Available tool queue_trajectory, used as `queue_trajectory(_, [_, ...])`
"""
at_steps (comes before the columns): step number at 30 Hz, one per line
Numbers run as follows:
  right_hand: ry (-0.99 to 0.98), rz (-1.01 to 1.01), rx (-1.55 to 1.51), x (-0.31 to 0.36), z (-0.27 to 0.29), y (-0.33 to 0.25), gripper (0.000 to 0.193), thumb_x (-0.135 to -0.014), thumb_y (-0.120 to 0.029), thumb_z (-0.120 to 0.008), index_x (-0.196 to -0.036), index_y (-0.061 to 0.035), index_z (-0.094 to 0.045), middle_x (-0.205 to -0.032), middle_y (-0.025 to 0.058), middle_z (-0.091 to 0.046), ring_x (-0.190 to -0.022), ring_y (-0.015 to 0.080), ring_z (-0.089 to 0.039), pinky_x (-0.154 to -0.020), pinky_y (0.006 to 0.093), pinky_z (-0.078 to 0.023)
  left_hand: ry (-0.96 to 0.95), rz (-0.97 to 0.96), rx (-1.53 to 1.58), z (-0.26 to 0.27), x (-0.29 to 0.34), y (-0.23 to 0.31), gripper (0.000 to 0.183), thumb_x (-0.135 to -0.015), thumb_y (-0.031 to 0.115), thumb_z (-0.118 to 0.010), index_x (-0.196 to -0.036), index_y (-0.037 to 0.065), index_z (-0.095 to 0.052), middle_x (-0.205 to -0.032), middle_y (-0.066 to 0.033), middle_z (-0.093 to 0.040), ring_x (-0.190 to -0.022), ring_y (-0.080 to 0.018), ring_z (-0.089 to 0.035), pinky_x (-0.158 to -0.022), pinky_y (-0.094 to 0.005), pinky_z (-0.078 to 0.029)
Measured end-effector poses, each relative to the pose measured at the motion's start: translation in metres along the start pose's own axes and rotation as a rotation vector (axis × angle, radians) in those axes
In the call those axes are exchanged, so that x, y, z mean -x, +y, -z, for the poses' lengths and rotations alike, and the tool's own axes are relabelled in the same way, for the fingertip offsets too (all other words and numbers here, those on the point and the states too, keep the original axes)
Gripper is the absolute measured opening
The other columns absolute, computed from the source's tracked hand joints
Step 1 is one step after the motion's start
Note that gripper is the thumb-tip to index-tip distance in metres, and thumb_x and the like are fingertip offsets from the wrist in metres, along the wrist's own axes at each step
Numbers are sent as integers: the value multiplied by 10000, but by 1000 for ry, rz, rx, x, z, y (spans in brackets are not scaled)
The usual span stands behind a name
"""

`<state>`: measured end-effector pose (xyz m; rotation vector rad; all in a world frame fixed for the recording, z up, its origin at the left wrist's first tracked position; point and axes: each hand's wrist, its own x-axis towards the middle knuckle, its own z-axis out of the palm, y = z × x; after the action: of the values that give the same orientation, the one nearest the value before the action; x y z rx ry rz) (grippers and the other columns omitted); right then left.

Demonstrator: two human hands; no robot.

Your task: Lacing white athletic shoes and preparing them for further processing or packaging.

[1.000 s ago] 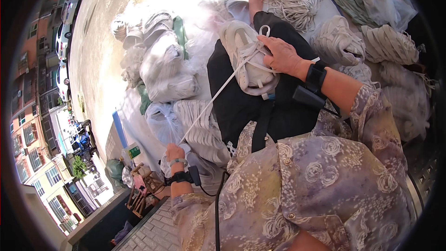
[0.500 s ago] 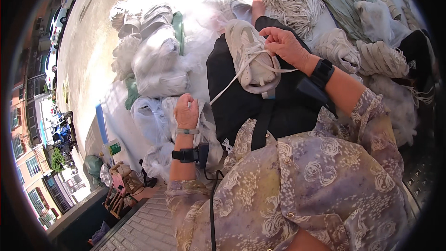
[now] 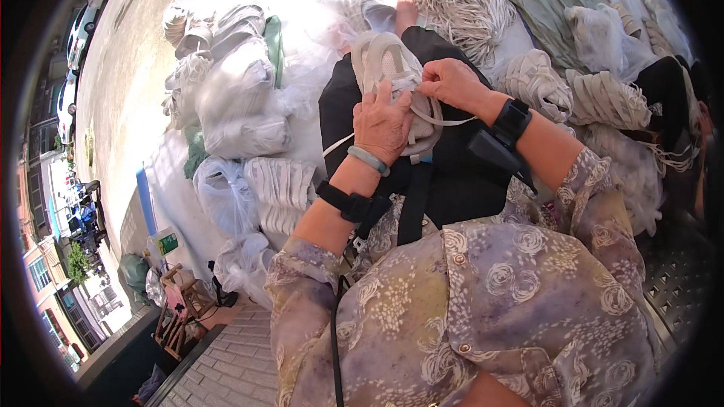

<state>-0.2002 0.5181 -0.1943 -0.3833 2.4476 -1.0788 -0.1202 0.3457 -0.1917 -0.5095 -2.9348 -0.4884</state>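
Observation:
A pale beige shoe lies on my lap, on black trousers. My left hand rests flat on the shoe's near side and holds it down. My right hand pinches a white lace at the shoe's right side. The lace runs across the shoe and out past my left wrist. Both wrists carry black bands, and the left one also has a pale green bangle.
Clear bags of white shoe parts pile up to my left. Bundles of white laces and more tied bundles lie ahead and to the right. A small wooden stool stands on the paving at lower left.
My left hand rose from low at my left side up onto the shoe. The long lace that stretched down to it has been drawn in short. The right hand stayed at the shoe.

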Motion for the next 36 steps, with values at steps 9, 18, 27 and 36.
queue_trajectory(9, [69,-16,13,-7,-6,-8,166,-678,-246,-623,-661,-81,-638,-660,110,-621,-675,277,-617,-617,381,-460,-1,18,-29,0,-7,5,385,-710,198,-632,-1083,130,-572,-1144,-124,-491,-881,-316,-534,-716,-400,-453])
queue_trajectory(18, [317,133,156,-11,-26,2,116,-662,-187,-615,-654,-71,-608,-796,93,-567,-841,289,-541,-727,393,-431,-65,291,90,8,1,-11,176,-764,205,-583,-861,61,-554,-849,-133,-596,-742,-334,-595,-625,-411,-479])
queue_trajectory(27, [28,-46,-95,-15,-8,5,161,-669,-192,-668,-686,-37,-627,-712,99,-618,-699,216,-580,-664,322,-446,63,-68,-108,57,17,-19,107,-757,109,-600,-715,92,-503,-650,-84,-450,-615,-302,-512,-539,-404,-388])
queue_trajectory(36, [-1,-149,-250,-15,-14,1,228,-672,-287,-693,-686,-64,-648,-631,57,-594,-641,126,-554,-630,295,-422,-18,-152,-155,77,79,-26,93,-715,88,-587,-706,105,-496,-641,-41,-407,-585,-222,-483,-529,-355,-342])
